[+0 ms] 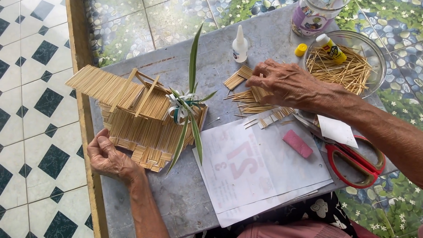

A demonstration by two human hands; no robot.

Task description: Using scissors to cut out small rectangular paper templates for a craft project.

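Floor: white tiles with dark diamonds on the left, pebble-and-flower print tiles beyond; grey scuffed metal worktop carries a pale wooden-stick model house, white paper sheets, a clear glass bowl of loose sticks and red-handled scissors. Left hand rests against the house's near corner, fingers curled, grip closed on nothing visible. Right hand presses fingertips down on small glued stick panels; can't tell if it's pinching one.
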